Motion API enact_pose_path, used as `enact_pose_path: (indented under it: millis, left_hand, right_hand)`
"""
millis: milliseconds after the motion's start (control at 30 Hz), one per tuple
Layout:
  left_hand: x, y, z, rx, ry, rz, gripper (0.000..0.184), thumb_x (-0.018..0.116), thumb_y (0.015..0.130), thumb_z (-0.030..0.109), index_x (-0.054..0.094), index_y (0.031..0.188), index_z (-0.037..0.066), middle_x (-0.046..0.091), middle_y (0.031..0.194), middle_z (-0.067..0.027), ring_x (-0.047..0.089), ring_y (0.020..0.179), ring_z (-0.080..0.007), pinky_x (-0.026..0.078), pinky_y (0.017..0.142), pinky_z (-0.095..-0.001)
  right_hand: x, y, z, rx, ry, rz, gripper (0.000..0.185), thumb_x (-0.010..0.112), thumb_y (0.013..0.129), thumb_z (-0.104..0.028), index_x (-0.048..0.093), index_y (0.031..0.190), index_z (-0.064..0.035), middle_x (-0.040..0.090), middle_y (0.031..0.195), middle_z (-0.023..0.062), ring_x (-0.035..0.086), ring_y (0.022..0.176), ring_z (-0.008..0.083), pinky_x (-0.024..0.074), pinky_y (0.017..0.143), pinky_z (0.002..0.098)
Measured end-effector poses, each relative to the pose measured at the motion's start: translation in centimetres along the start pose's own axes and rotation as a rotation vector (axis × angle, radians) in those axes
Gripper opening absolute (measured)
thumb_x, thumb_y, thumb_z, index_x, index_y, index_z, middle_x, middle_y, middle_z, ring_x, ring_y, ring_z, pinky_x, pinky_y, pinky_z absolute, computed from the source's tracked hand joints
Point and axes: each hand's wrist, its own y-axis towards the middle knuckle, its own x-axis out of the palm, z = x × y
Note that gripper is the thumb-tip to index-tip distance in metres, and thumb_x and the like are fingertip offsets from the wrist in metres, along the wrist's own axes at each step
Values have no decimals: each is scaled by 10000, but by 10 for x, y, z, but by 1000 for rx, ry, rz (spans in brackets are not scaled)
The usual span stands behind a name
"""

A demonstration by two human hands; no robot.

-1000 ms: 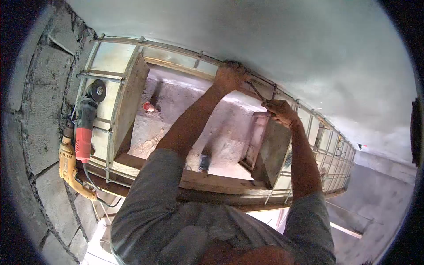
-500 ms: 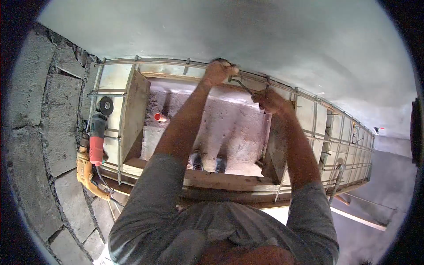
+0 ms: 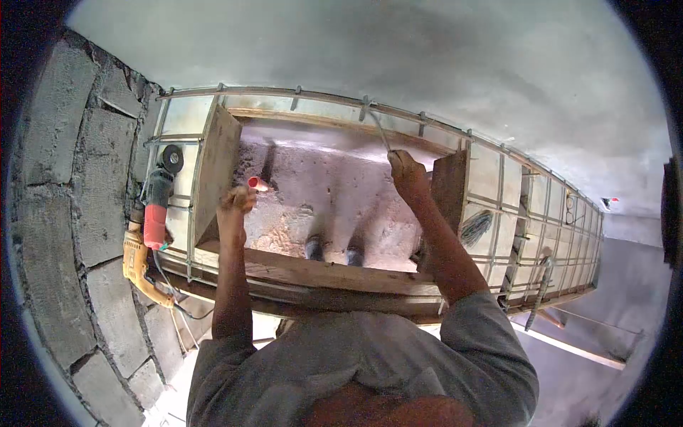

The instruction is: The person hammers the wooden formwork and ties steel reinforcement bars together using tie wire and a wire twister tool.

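Note:
My right hand (image 3: 408, 173) is closed round a rebar tying hook (image 3: 380, 131), a thin metal rod. The hook's far end reaches the rebar (image 3: 398, 109) along the back edge of the wooden form, near a crosspiece. My left hand (image 3: 236, 202) hangs over the left side of the opening with fingers curled; what they hold, if anything, is hidden. Just beyond it a short red pipe (image 3: 257, 184) stands up from the rough floor. A bundle of tie wire (image 3: 476, 228) lies on the formwork panel (image 3: 498, 181) to the right of my right forearm.
On the left panel lie a red-and-black angle grinder (image 3: 157, 206) and a yellow drill (image 3: 140, 263), with cords trailing. A block wall (image 3: 58, 220) borders the left side. A hammer-like tool (image 3: 543, 285) rests at the right. Boards frame the opening above my feet (image 3: 334, 250).
My left hand has left the back rebar and come down to the left. My right hand has shifted slightly left, with the hook now angled up to the bar. The wire bundle has come into view.

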Motion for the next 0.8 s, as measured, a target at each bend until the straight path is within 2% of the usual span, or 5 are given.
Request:
enact_pose_path:
  millis: [367, 633, 733, 767, 800]
  left_hand:
    - [16, -108, 11, -13, 247, -4, 195, 590, 913, 149, 630, 996, -23, 624, 854, -67, 604, 732, -142, 504, 713, -272]
    - [98, -121, 23, -7, 146, -203, 255, 650, 880, 233, 631, 1013, 16, 659, 946, -96, 631, 848, -172, 519, 781, -317]
    - [165, -134, 43, -75, -145, -339, 428, 621, 884, 377, 569, 1119, 23, 648, 1017, -126, 608, 982, -239, 471, 859, -433]
    - [183, -138, 42, -72, -308, -419, 413, 595, 900, 387, 574, 1099, 26, 660, 991, -120, 619, 966, -247, 462, 859, -449]
    - [190, -136, 37, -161, -299, -408, 377, 571, 916, 381, 585, 1056, 31, 663, 917, -98, 630, 914, -249, 465, 838, -437]
  right_hand:
    - [2, 30, -24, 94, 97, 394, 349, 472, 923, -333, 608, 998, -21, 631, 912, 217, 612, 807, 414, 504, 734, 505]
    - [-29, 2, -56, 339, 432, -19, 278, 497, 932, -277, 614, 1035, -46, 635, 963, 219, 620, 865, 364, 498, 783, 438]
    - [-1, -68, -85, -307, 808, 156, 155, 561, 865, -113, 594, 961, 4, 626, 853, 154, 612, 793, 238, 494, 736, 359]
    - [-86, -83, -123, 3, 639, -459, 208, 588, 868, -182, 594, 982, -7, 636, 927, 163, 618, 877, 230, 489, 781, 358]
    - [-68, -104, -123, -11, 539, -401, 255, 606, 862, -226, 598, 1003, -15, 644, 921, 163, 627, 871, 245, 492, 784, 363]
